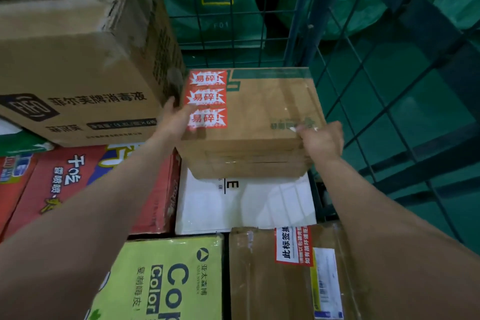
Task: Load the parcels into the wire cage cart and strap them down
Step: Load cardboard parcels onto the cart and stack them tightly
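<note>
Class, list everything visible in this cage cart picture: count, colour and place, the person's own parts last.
fragile-sticker carton: one, brown, atop the white box
white box: one, white, centre
disinfectant carton: one, brown, upper left
red carton: one, red, left
copy-paper box: one, yellow-green, bottom centre
labelled carton: one, brown, bottom right
wire cage cart: one, dark, back and right
bags: at least two, green, beyond the mesh
left hand: one, touching the fragile-sticker carton's left edge
right hand: one, gripping its near right corner
</note>
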Available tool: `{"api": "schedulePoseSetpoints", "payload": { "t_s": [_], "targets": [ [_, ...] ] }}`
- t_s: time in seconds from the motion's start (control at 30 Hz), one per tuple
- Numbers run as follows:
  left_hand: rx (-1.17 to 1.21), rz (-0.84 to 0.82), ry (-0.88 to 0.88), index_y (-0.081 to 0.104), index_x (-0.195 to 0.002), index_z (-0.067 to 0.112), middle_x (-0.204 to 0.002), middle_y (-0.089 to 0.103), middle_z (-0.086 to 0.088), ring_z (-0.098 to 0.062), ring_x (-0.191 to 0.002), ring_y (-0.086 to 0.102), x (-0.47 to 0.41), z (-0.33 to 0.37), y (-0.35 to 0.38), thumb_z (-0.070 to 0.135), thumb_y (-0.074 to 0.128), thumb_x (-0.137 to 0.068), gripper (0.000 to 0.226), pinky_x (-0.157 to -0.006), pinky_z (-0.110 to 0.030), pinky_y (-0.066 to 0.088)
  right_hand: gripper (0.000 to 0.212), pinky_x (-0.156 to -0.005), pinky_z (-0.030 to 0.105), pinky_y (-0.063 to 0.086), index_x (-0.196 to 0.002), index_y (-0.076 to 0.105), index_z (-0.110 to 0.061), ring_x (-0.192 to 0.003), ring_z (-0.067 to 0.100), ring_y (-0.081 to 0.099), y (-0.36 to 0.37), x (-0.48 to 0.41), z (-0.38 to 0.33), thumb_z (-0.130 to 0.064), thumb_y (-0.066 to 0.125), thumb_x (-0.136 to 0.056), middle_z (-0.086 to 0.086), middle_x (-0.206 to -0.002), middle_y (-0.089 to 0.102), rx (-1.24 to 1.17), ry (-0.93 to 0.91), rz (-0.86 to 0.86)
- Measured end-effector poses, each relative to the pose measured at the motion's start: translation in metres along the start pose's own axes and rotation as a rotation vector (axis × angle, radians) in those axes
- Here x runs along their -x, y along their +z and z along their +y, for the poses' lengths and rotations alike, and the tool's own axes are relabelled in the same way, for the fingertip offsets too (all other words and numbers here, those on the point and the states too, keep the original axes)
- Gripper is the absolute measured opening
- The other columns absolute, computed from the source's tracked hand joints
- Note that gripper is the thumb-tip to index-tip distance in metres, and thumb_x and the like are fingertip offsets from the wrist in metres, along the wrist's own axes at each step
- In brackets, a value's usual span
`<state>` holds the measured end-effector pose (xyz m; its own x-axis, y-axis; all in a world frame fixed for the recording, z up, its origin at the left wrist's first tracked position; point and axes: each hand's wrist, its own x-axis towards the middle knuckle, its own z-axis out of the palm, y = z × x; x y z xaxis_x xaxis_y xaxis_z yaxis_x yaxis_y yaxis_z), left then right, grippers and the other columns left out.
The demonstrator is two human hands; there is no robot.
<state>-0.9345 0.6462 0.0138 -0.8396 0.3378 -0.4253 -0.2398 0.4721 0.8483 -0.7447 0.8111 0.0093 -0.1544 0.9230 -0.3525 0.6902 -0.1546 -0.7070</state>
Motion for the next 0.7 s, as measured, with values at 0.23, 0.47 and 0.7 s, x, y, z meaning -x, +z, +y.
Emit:
{"api": "schedulePoseSetpoints", "payload": {
  "t_s": [0.23, 0.47, 0.7],
  "targets": [
    [0.47, -0.108, -0.449, 0.034, -0.142, 0.018, -0.142, 0.043, -0.011, -0.032, -0.107, 0.055, 0.006, -0.036, 0.006, 0.036, 0.057, -0.092, 0.058, -0.069, -0.051, 0.055, 0.049, -0.084, 0.051, 0.053, -0.132, 0.031, -0.019, -0.096, 0.034, 0.059, 0.023, -0.017, -0.007, -0.014, 0.054, -0.089, 0.015, -0.11, 0.054, -0.237, 0.166, -0.117],
    [0.659, 0.038, -0.247, 0.042, -0.127, 0.01, -0.119, 0.058, -0.005, -0.022, -0.103, 0.056, -0.038, -0.017, 0.016, 0.011, 0.053, -0.095, 0.033, -0.08, -0.042, 0.05, 0.045, -0.09, 0.048, 0.051, -0.128, 0.039, -0.013, -0.101, 0.032, 0.059, 0.046, -0.049, -0.038, -0.011, 0.058, -0.088, 0.01, -0.109, 0.058, -0.318, 0.042, -0.084],
    [0.269, 0.104, -0.22, 0.038, -0.135, 0.01, -0.108, 0.054, -0.006, -0.018, -0.077, 0.053, -0.087, 0.01, 0.033, 0.022, 0.054, -0.094, 0.046, -0.081, -0.031, 0.053, 0.044, -0.092, 0.047, 0.051, -0.129, 0.04, -0.008, -0.107, 0.037, 0.058, 0.055, -0.092, -0.066, -0.009, 0.056, -0.088, 0.019, -0.126, 0.052, -0.241, -0.011, -0.062]
  ]
}}
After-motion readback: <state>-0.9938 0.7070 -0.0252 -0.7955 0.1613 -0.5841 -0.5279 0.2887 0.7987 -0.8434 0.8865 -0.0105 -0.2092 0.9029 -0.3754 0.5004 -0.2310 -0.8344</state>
